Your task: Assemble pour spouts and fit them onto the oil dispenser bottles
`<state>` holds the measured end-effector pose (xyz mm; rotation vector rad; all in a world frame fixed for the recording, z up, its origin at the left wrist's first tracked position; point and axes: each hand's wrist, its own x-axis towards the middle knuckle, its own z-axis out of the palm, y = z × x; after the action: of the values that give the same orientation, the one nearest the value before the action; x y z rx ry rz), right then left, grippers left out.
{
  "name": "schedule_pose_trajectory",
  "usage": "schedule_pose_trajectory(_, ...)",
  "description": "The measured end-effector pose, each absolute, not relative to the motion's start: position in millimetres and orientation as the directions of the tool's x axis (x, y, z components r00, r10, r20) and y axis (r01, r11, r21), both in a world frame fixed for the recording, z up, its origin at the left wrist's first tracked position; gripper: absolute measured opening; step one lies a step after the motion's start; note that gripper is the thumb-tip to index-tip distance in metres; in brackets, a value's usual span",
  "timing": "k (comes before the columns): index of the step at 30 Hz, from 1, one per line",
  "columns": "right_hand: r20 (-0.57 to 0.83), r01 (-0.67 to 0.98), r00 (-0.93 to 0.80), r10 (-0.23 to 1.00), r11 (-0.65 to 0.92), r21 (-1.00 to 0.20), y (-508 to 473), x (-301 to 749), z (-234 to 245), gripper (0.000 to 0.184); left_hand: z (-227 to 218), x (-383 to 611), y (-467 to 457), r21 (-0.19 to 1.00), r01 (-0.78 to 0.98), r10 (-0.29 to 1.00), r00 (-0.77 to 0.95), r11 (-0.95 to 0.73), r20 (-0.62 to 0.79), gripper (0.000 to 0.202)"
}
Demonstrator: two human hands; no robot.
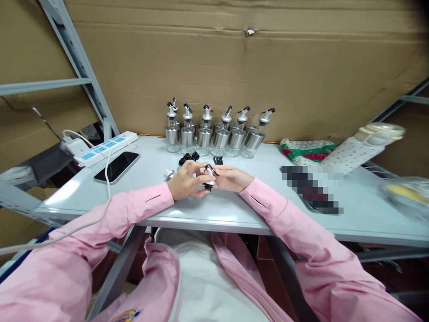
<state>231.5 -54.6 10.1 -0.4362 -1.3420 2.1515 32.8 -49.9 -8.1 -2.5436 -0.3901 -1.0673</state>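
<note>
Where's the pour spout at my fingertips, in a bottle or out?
Out: the pour spout is between the left hand and right hand, its black lower end exposed, with the bottles standing farther back.

We hold both arms forward, our long pink cloth left sleeve [134, 208] and matching right sleeve [301, 228] slanting inward from either side. Our bare left hand [186, 181] bends its fingers into a pinch. Our bare right hand [233, 179] points toward it, fingers gathered, fingertips close to the left's; whether the right grips too, we cannot tell.
</note>
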Motion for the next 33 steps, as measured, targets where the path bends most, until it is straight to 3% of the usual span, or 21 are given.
schedule_pose_trajectory(7,0.008,-0.286,-0.801,0.598,-0.371,-0.883,-60,228,17,0.031,-2,32,-53,-0.183,0.442,0.166,0.639,-0.878,0.751,0.025)
schedule_pose_trajectory(13,0.044,-0.318,-0.748,0.662,-0.3,-0.9,-57,229,10,0.028,1,34,-55,-0.236,0.399,0.062,0.608,-0.886,0.792,0.023)
schedule_pose_trajectory(22,0.069,-0.346,-0.759,0.647,-0.311,-0.885,-57,227,11,0.027,2,36,-56,-0.16,0.391,0.124,0.609,-0.906,0.783,0.023)
schedule_pose_trajectory(33,0.027,-0.344,-0.758,0.652,-0.364,-0.866,-57,229,13,0.022,1,35,-52,-0.255,0.376,0.068,0.665,-0.891,0.744,0.026)
